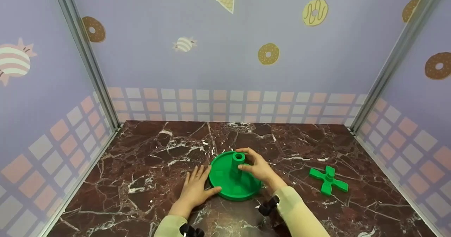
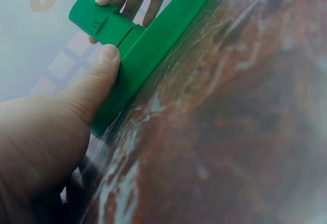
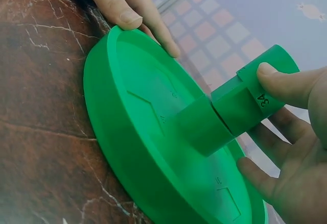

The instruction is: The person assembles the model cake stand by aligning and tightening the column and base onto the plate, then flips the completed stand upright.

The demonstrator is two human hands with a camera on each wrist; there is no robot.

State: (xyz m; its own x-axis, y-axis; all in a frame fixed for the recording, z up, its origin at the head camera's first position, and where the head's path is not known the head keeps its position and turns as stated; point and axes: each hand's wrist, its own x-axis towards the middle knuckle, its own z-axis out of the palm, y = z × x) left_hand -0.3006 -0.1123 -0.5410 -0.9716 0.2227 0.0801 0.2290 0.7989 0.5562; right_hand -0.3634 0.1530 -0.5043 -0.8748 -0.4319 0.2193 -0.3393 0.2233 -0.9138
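Observation:
A round green plastic tray (image 1: 223,184) with a raised rim lies flat on the table, a short post (image 3: 204,127) standing at its middle. On the post sits an upright hollow green tube (image 1: 239,160) marked with small digits; a thin seam shows between the two. My right hand (image 1: 259,167) grips the tube from the right, thumb on its near side and fingers behind. My left hand (image 1: 196,191) rests at the tray's left edge with fingers straight and spread, its thumb (image 2: 102,73) touching the rim.
A green cross-shaped piece (image 1: 327,184) with a small peg at its centre lies right of the tray. The dark marbled tabletop (image 1: 158,159) is bounded by patterned walls (image 1: 225,71) at the back and both sides, with metal posts (image 1: 91,67) at the corners.

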